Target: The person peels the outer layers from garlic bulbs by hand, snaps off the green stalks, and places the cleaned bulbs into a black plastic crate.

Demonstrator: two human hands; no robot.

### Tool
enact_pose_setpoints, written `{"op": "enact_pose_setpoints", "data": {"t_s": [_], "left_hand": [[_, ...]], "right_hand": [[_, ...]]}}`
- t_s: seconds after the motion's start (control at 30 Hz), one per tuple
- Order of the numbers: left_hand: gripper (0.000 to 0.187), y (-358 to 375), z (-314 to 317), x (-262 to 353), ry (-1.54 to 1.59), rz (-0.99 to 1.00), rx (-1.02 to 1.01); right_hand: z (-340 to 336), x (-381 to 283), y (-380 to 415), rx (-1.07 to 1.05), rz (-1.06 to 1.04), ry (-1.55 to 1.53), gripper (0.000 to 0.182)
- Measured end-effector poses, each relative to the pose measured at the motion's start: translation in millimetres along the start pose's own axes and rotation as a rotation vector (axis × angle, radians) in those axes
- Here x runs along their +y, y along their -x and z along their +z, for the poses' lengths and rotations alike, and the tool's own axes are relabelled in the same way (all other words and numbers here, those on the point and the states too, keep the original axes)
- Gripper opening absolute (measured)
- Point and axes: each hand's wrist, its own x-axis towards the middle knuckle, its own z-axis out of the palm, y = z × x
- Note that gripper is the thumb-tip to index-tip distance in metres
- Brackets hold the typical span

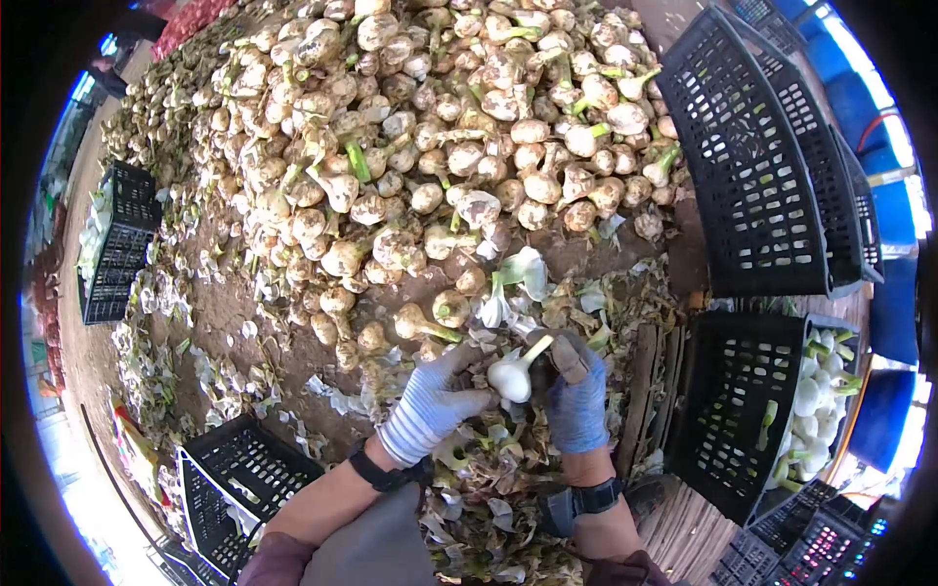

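Between my hands is a clean white garlic bulb (510,379), its cut stem tilted up to the right. My left hand (435,400), in a striped glove with dark fingertips, is closed at the bulb's left side. On the other side, close to the stem, my right hand (578,398) has its gloved fingers curled; what they pinch, if anything, is hidden. Just beyond lies loose white garlic skin (496,305) beside a pale peeled piece (528,272). Unpeeled garlic bulbs (451,309) with soil-stained skins lie ahead of my hands.
A large heap of garlic (410,146) fills the far side. To the right, a black crate (738,410) holds white bulbs, with empty-looking crates (747,156) tipped beyond it. More black crates (249,469) stand on the left. Dry skins (489,518) litter the ground below me.
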Motion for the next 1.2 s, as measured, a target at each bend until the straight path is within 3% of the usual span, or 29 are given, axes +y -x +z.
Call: {"op": "enact_pose_setpoints", "data": {"t_s": [0.07, 0.13, 0.17, 0.2, 0.27, 0.3, 0.37, 0.4, 0.47, 0.53, 0.6, 0.67, 0.7, 0.73, 0.8, 0.83, 0.9, 0.93, 1.03, 1.2], "left_hand": [[0.055, 0.6, -1.7, -0.4, -0.160, 0.116, 0.070], [0.054, -0.6, -6.7, -4.7, -0.333, 0.184, 0.105], [0.052, -0.6, -7.7, -4.7, -0.412, 0.309, 0.125], [0.051, -0.6, -8.2, -4.7, -0.488, 0.436, 0.143], [0.041, -3.2, -10.1, -3.1, 0.049, 0.168, 0.216], [0.043, -4.0, -19.0, -4.7, 0.047, 0.123, 0.189], [0.044, -8.8, -27.0, -11.7, 0.047, 0.082, 0.160], [0.039, -10.0, -26.2, -16.1, -0.032, 0.116, 0.050], [0.035, -11.0, -21.1, -18.3, -0.109, 0.149, -0.056], [0.024, -12.1, -9.6, -13.9, -0.175, 0.096, -0.161], [0.016, 0.9, -4.2, 5.0, -0.290, 0.015, -0.094], [0.011, 15.5, -0.3, 20.4, 0.045, -0.019, -0.133], [0.007, 13.7, -7.8, 4.4, 0.014, 0.364, -0.315], [0.004, 16.0, -10.4, 3.1, -0.075, 0.375, -0.400], [0.007, 13.3, -5.0, 7.5, -0.281, 0.456, -0.245], [0.007, 10.5, -9.6, 5.6, -0.283, 0.456, -0.246], [0.013, 1.1, -27.0, -4.8, -0.536, 0.086, 0.058], [0.013, -1.2, -32.7, -9.1, -0.534, 0.084, 0.063], [0.026, -5.3, -39.3, -16.3, -0.062, -0.098, 0.058], [0.029, -11.1, -20.2, -7.0, -0.112, 0.033, 0.000]], "right_hand": [[-2.3, 3.5, 2.4, -0.102, -0.016, 0.062, 0.036], [-5.5, 16.2, -3.3, -0.152, -0.191, 0.365, 0.037], [-5.8, 14.1, -2.0, -0.083, -0.023, 0.278, 0.035], [-9.3, 13.3, -2.3, -0.079, -0.025, 0.280, 0.035], [-20.7, 14.0, -6.6, -0.089, 0.162, -0.067, 0.036], [-27.1, 17.0, -9.3, -0.093, 0.292, -0.303, 0.037], [-30.3, 20.2, -8.4, -0.147, 0.315, -0.351, 0.036], [-31.6, 23.5, -8.3, -0.200, 0.342, -0.407, 0.037], [-30.3, 30.0, -10.9, -0.258, 0.353, -0.436, 0.036], [-18.7, 25.6, -6.2, -0.121, 0.279, -0.239, 0.035], [-23.9, 32.1, -10.1, -0.140, 0.279, -0.217, 0.033], [-22.2, 26.6, -9.2, -0.094, 0.231, -0.153, 0.030], [-22.5, 26.8, -8.8, -0.091, 0.230, -0.154, 0.030], [-23.2, 27.3, -7.3, -0.020, 0.200, -0.167, 0.031], [-22.6, 24.2, -5.9, 0.041, 0.172, -0.172, 0.032], [-21.5, 20.1, -2.9, -0.034, 0.084, -0.107, 0.034], [-22.9, 18.8, -3.2, -0.120, -0.039, -0.030, 0.039], [-24.5, 19.3, -3.3, -0.124, -0.035, -0.029, 0.039], [-26.1, 16.7, 0.5, -0.153, -0.130, 0.102, 0.036], [-14.8, 8.7, 5.1, -0.186, -0.255, 0.318, 0.022]]}}
